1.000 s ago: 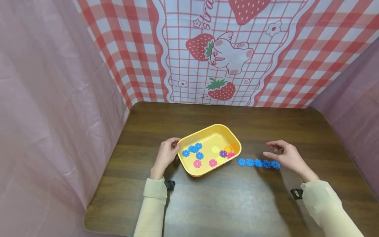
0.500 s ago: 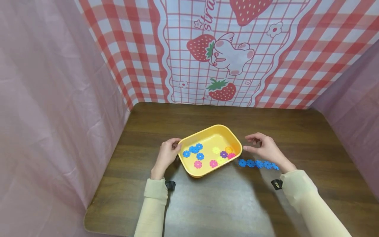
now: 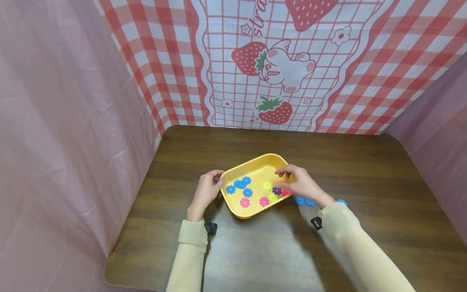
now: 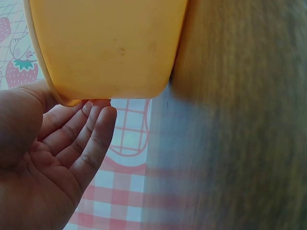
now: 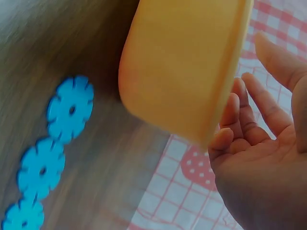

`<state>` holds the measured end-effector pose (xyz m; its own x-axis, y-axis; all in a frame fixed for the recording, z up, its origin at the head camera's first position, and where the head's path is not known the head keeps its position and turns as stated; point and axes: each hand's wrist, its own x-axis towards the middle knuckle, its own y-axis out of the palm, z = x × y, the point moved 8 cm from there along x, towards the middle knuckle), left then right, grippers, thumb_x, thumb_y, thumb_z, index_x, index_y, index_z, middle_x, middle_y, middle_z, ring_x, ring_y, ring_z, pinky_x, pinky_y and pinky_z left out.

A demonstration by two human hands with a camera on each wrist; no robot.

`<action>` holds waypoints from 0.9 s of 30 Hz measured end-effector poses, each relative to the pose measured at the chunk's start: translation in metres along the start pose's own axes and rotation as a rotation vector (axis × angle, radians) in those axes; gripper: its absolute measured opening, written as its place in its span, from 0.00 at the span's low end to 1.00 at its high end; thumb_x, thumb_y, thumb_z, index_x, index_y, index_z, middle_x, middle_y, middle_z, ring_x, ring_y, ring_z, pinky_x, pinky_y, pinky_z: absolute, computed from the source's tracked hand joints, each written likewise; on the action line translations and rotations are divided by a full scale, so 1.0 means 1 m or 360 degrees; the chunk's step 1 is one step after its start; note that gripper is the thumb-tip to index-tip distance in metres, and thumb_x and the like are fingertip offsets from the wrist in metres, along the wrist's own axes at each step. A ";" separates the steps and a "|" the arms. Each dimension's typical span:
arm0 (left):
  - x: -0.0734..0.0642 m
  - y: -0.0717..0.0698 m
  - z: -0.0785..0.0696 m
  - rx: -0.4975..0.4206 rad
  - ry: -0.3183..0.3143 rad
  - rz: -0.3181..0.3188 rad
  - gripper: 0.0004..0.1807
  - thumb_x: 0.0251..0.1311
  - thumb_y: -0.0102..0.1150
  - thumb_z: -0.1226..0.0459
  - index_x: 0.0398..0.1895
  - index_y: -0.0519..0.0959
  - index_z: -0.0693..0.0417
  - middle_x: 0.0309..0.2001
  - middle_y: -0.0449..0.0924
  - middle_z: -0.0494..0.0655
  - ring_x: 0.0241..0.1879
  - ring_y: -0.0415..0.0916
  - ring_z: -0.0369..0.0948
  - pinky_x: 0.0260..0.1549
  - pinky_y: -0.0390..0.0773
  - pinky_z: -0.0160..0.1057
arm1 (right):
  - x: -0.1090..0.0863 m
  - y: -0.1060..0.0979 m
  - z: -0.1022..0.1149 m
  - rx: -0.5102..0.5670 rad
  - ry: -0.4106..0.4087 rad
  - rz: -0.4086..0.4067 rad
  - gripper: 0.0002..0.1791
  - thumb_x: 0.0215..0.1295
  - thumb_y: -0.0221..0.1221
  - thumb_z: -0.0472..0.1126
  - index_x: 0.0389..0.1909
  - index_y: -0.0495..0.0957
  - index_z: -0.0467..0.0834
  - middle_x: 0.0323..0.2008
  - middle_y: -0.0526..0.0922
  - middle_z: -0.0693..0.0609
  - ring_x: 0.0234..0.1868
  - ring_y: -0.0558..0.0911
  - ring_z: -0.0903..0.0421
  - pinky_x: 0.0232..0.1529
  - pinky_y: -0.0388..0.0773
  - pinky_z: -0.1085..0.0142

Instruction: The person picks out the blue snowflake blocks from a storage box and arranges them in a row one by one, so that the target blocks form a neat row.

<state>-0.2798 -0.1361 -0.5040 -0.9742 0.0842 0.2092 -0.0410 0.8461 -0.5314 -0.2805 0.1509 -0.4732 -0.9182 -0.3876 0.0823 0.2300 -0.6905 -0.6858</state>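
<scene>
A yellow plastic tray sits at a slant mid-table. My left hand grips its left end, thumb over the rim and fingers against the outside wall. My right hand hovers over the tray's right end, fingers loosely bent and thumb apart, holding nothing. Inside the tray lie notched plastic discs: blue discs at left, a pink disc, a yellow disc and a purple disc toward the right. A row of joined blue discs lies on the table, partly hidden by my right wrist.
The brown wooden table has rounded corners. A red-and-white strawberry cloth hangs behind it, with pinkish curtains along both sides.
My right hand has moved left, from above the blue disc row to over the tray's right end. The left hand and tray have stayed in place.
</scene>
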 end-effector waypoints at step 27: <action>-0.001 -0.002 -0.003 0.0022 0.0024 -0.0010 0.10 0.64 0.64 0.68 0.45 0.84 0.64 0.34 0.85 0.53 0.32 0.81 0.43 0.34 0.82 0.41 | 0.039 0.084 0.028 -0.0081 -0.0189 0.0409 0.18 0.51 0.75 0.35 0.43 0.84 0.37 0.37 0.84 0.48 0.38 0.77 0.51 0.45 0.75 0.59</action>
<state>-0.2780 -0.1361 -0.5011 -0.9706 0.0866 0.2247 -0.0504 0.8393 -0.5413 -0.2879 0.0612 -0.5075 -0.7871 -0.6166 -0.0169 0.4308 -0.5300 -0.7304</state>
